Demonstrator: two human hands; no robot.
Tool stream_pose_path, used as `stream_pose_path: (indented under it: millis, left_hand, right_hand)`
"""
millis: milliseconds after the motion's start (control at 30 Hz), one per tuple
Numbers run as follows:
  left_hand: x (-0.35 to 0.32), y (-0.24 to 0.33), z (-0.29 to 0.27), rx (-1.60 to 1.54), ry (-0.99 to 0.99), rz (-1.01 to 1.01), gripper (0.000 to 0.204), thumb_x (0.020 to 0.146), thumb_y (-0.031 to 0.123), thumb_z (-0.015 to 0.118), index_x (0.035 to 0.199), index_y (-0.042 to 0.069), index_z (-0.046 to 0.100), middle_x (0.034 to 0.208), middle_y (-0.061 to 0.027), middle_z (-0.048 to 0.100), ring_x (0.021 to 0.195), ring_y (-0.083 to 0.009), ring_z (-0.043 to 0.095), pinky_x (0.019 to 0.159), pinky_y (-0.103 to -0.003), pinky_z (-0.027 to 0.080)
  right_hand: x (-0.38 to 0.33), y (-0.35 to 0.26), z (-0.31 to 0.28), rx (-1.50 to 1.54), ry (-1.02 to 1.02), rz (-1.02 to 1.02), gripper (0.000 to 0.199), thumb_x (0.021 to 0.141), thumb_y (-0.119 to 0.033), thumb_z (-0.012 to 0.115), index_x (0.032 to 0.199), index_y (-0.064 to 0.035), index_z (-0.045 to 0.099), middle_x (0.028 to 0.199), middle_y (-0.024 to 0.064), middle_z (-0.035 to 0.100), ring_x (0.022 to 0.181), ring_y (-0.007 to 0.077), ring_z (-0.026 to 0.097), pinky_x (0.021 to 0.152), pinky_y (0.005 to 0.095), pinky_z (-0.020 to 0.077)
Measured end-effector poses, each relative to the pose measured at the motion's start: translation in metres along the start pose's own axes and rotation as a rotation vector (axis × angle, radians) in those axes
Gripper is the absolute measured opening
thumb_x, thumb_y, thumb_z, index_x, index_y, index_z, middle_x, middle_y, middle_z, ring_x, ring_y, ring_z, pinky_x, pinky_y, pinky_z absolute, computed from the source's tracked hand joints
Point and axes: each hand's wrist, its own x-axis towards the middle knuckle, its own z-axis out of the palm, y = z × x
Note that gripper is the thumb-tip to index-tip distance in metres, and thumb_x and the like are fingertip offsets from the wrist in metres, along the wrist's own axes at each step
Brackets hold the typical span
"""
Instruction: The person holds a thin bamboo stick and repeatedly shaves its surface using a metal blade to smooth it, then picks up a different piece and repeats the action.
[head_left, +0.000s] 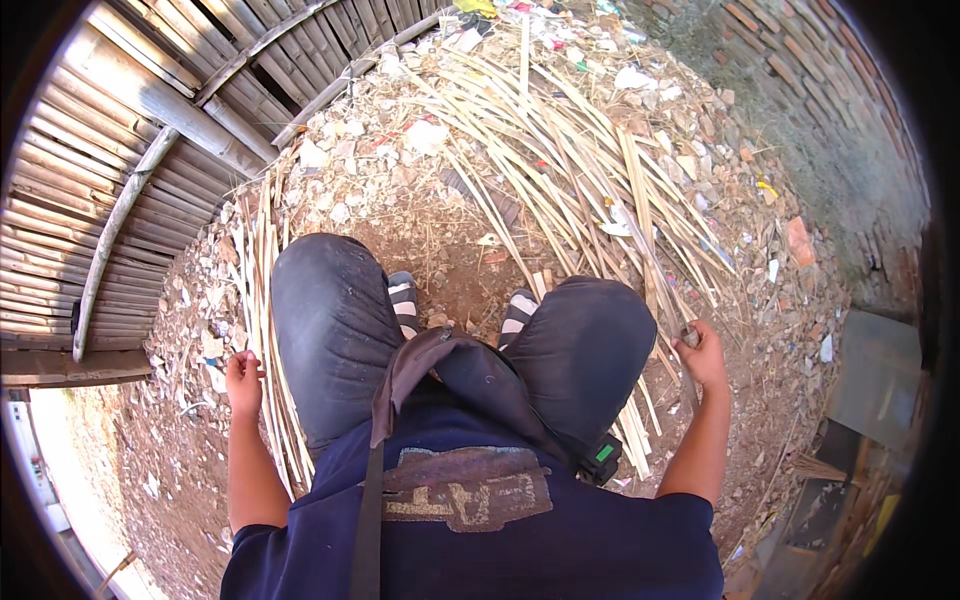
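Note:
My left hand (243, 382) is out beside my left knee with its fingers curled together. Next to it runs a narrow bundle of pale bamboo strips (262, 290); whether the fingertips pinch anything is too small to tell. Outside my right knee, my right hand (703, 355) is closed round a narrow, dark, knife-like tool (690, 338). Its exact shape blends into the ground and strips behind it. Ahead of my knees a wide heap of long split bamboo strips (560, 160) fans across the ground, with some ends passing beside my right leg.
A bamboo slat wall (110, 190) with a pole frame stands at the left. To the right rises a brick wall (800, 70), with grey panels (875, 370) below it. Stones, litter and a broken brick (799, 242) cover the dirt. My striped feet (404, 303) are between my bent knees.

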Motion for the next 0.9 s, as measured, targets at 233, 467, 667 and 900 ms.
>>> stream_pose_path:
  millis: [233, 467, 667, 900]
  left_hand:
    - [0.001, 0.238, 0.073, 0.080, -0.038, 0.630, 0.021, 0.100, 0.013, 0.066, 0.117, 0.002, 0.063, 0.096, -0.0050, 0.065, 0.085, -0.0125, 0.061, 0.078, -0.029, 0.052]
    - [-0.045, 0.392, 0.162, 0.577, -0.129, 1.338, 0.060, 0.080, 0.020, 0.082, 0.134, 0.010, 0.057, 0.134, -0.0139, 0.056, 0.128, -0.0375, 0.053, 0.107, -0.049, 0.043]
    - [-0.033, 0.422, 0.197, 0.713, -0.091, 1.527, 0.074, 0.081, 0.025, 0.080, 0.147, 0.015, 0.048, 0.147, -0.0128, 0.047, 0.143, -0.0352, 0.040, 0.117, -0.052, 0.033]
    - [-0.007, 0.421, 0.187, 0.674, -0.273, 1.542, 0.038, 0.090, 0.024, 0.072, 0.124, 0.010, 0.063, 0.099, -0.0094, 0.072, 0.096, -0.0305, 0.069, 0.089, -0.045, 0.049]
  right_hand:
    - [0.011, -0.066, -0.051, 0.060, -0.132, -0.123, 0.039, 0.080, -0.010, 0.086, 0.111, 0.0012, 0.066, 0.092, 0.0049, 0.067, 0.088, 0.0137, 0.058, 0.085, 0.0312, 0.0482]
    - [0.008, -0.154, -0.080, 0.258, -0.385, -0.128, 0.032, 0.080, -0.006, 0.085, 0.106, -0.0014, 0.065, 0.096, 0.0017, 0.066, 0.090, 0.0116, 0.059, 0.084, 0.0277, 0.0495]
    - [0.009, -0.202, -0.096, 0.313, -0.522, -0.178, 0.028, 0.080, -0.003, 0.084, 0.103, -0.0027, 0.066, 0.093, -0.0008, 0.065, 0.087, 0.0101, 0.058, 0.081, 0.0264, 0.0491]
    - [0.019, -0.216, -0.098, 0.269, -0.518, -0.314, 0.030, 0.080, -0.006, 0.084, 0.104, -0.0031, 0.067, 0.106, 0.0039, 0.070, 0.106, 0.0139, 0.062, 0.094, 0.0331, 0.0499]
